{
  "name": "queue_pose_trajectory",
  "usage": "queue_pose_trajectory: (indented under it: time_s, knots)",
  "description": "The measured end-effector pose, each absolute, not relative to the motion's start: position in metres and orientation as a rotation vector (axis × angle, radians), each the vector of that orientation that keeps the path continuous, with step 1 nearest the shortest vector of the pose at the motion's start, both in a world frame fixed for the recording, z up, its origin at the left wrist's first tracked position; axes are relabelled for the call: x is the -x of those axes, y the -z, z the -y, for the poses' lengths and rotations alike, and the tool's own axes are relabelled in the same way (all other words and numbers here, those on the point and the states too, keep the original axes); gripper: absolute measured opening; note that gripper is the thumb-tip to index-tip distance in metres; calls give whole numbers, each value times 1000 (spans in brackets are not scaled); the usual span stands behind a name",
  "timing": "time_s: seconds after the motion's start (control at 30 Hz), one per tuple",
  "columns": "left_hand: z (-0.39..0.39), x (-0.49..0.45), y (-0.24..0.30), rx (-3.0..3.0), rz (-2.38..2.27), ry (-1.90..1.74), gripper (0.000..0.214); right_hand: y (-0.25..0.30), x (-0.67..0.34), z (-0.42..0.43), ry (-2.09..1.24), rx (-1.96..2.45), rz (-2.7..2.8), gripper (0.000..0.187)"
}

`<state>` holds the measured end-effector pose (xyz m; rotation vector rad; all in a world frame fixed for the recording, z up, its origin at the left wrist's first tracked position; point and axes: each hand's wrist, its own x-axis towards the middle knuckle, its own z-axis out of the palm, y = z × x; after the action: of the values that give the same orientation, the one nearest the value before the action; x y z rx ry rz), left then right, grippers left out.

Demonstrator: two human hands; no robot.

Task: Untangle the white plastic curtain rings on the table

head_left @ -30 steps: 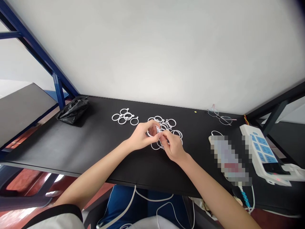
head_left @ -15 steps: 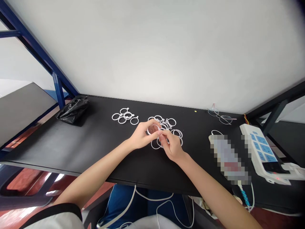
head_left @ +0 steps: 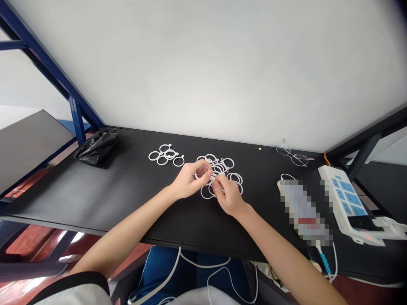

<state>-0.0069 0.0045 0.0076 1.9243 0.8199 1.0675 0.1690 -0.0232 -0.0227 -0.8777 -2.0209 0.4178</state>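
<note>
My left hand [head_left: 190,180] and my right hand [head_left: 227,195] meet above a loose pile of white plastic rings [head_left: 222,169]. The left fingers curl around a white ring [head_left: 202,173], and the right thumb and fingers pinch something thin at its edge, partly hidden. Several rings of the pile lie under and beside my right hand, some linked or overlapping. A smaller group of white rings with small eyelets [head_left: 165,154] lies to the left, out of reach of my fingers.
The rings lie on a black table [head_left: 95,199] against a white wall. A black plastic bag [head_left: 97,147] sits at the far left. To the right are wire-rimmed glasses [head_left: 291,154], a pixelated object [head_left: 303,212], a white cable [head_left: 288,176] and a blue-and-white power strip [head_left: 345,203].
My right hand has shifted slightly left, closer to my left hand. The held ring has turned a little between my fingers. The camera view has tilted slightly.
</note>
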Motion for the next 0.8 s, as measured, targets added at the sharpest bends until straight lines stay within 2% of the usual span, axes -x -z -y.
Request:
queue_pose_trajectory:
  time_s: [0.8]
  knots:
    - [-4, 7, -13, -1989, -832, -1021, 18, 23, -169, 22, -382, 828, 2076, 28]
